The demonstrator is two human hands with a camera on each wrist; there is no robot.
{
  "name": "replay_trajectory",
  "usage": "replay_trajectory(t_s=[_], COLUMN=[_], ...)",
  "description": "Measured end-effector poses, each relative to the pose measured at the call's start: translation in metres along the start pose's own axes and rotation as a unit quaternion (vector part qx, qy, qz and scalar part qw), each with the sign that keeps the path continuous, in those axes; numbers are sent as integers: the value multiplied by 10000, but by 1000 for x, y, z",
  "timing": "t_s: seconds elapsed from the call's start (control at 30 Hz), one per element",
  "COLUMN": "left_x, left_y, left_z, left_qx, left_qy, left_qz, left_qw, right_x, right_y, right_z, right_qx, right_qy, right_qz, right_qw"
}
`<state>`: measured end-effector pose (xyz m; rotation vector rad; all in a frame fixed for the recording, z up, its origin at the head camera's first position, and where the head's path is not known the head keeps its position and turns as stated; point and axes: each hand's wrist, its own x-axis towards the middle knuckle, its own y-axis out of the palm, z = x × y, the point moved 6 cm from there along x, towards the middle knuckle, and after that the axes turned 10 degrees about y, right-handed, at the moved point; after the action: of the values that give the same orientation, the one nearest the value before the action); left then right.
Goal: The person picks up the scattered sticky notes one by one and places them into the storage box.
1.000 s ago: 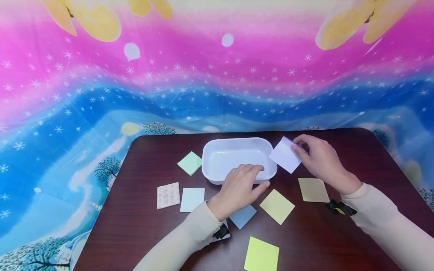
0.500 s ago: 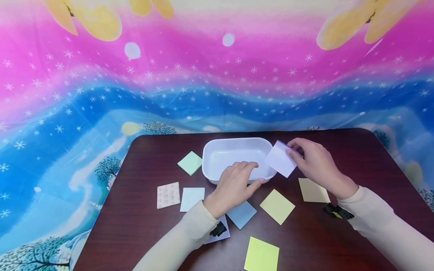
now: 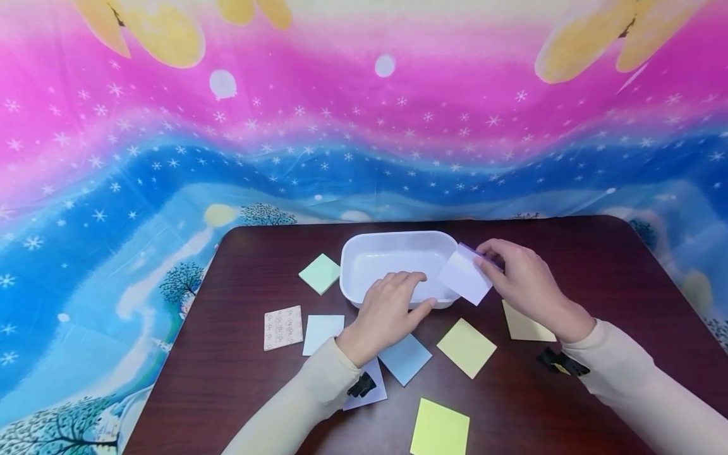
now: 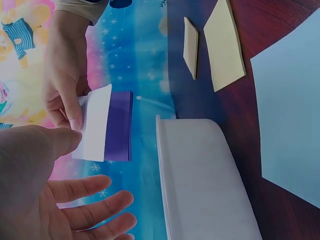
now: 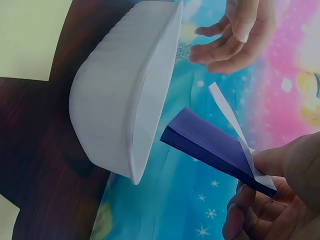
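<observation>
My right hand (image 3: 526, 281) pinches a sticky note pad (image 3: 467, 275) between thumb and fingers, over the right end of the white tray (image 3: 352, 300). In the right wrist view the pad is a purple block (image 5: 210, 142), its pale top sheet (image 5: 227, 112) bent up away from it. My left hand (image 3: 387, 309) hovers over the tray's front rim, its fingers loosely spread with nothing between them. The left wrist view has the left thumb near the pale sheet (image 4: 96, 125), overlapping its edge there.
Sticky note pads lie around the tray: green (image 3: 320, 273), patterned (image 3: 283, 327), pale blue (image 3: 324, 333), blue (image 3: 406, 360), lavender (image 3: 372, 387), yellow (image 3: 466, 347), bright yellow (image 3: 440, 426) and beige (image 3: 526, 322). A printed cloth (image 3: 364, 114) hangs behind the dark table (image 3: 250, 259).
My right hand has carried the pad left and slightly down, farther over the tray's right end. The left hand has drifted a little to the left, its fingers still spread.
</observation>
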<state>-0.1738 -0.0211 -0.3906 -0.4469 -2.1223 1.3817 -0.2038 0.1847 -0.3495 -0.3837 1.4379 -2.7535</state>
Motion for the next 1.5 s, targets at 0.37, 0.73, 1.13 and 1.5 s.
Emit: replay_trajectory(t_s=[0.37, 0.73, 1.13, 1.5], left_x=[-7, -9, -8, -7], left_y=[-3, -5, -8, -11], left_z=[9, 16, 23, 27], left_qx=[-80, -100, -163, -178], left_qy=[-96, -215, -329, -413], left_qz=[-54, -82, -144, -197], left_qw=[9999, 9997, 9992, 9988], right_x=[-1, 5, 17, 29], right_y=[10, 19, 31, 44], right_z=[6, 12, 14, 12], right_qx=[-36, -101, -59, -140], right_qy=[-45, -122, -113, -72], right_qz=[89, 152, 317, 343], right_qw=[9999, 9998, 9994, 9993])
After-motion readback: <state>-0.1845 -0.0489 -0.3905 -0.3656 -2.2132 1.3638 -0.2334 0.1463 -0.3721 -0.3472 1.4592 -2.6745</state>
